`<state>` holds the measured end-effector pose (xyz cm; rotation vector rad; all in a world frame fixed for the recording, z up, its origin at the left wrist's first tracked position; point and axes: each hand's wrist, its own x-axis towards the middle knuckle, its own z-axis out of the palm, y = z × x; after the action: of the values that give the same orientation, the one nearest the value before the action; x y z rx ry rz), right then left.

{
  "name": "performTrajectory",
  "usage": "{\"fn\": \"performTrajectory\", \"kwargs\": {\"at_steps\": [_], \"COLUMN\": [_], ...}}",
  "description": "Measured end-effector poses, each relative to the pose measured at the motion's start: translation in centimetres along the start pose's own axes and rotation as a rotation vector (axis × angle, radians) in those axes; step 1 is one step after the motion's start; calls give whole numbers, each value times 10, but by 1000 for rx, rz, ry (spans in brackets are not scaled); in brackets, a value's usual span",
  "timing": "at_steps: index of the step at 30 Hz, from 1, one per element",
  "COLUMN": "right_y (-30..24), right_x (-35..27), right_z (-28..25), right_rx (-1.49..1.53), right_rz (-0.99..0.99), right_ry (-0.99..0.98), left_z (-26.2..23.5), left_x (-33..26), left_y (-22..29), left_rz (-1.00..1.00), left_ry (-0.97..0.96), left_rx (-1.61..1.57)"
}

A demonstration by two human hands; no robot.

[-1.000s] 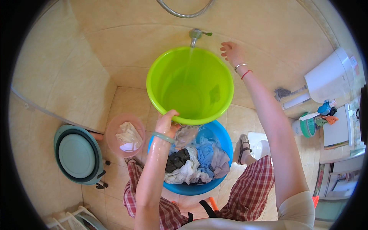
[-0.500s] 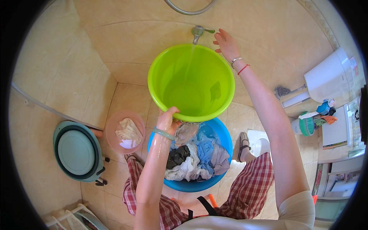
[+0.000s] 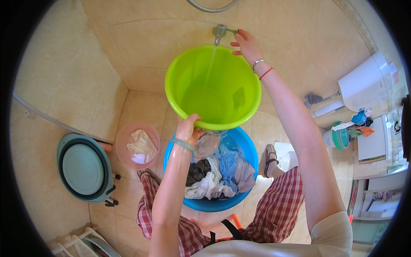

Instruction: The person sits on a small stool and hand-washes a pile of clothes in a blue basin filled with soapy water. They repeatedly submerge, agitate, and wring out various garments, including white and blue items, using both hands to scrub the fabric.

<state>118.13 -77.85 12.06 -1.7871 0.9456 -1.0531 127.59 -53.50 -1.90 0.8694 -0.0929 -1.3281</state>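
Observation:
A lime-green bucket (image 3: 212,85) is tilted toward me under a metal wall tap (image 3: 218,32), and a stream of water falls from the spout into it. My left hand (image 3: 187,126) is closed around the bucket's near rim. At the tap, my right hand (image 3: 247,44) has its fingers on the lever (image 3: 232,30), the other fingers slightly curled. Below the bucket stands a blue basin (image 3: 209,205) with wet laundry (image 3: 220,175) in white, blue, dark and greyish purple. A clear rounded item (image 3: 206,144) shows partly beneath my left hand, its kind hidden.
A pink basin (image 3: 121,147) with pale cloth stands left of the blue one. Farther left is a grey-green collapsible basin (image 3: 67,150). A squat toilet (image 3: 286,155) lies beside my right foot. A white cistern (image 3: 364,81) hangs on the right wall, and a shower hose (image 3: 212,9) loops above.
My right hand has moved left and up from beside the lever onto it. The left hand keeps hold of the bucket, and water is running in both frames.

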Motion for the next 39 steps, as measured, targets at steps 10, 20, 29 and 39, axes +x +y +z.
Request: {"fn": "performTrajectory", "kwargs": {"at_steps": [10,20,29,39], "right_y": [-13,-33,53,83], "right_x": [-52,-297,-348,-381], "right_z": [39,-31,-137,-276], "right_rx": [132,-937,-1125,-1219], "right_rz": [22,-601,-394,-167], "right_ry": [-268,-780,-532,-313], "left_z": [-2,-58,69,161], "left_x": [-10,-73,-88,-77], "left_y": [-6,-72,-145,-271], "left_rz": [6,-1,34,-287], "left_ry": [-19,-114,-203,-242], "left_rx": [1,-204,163,130]}}
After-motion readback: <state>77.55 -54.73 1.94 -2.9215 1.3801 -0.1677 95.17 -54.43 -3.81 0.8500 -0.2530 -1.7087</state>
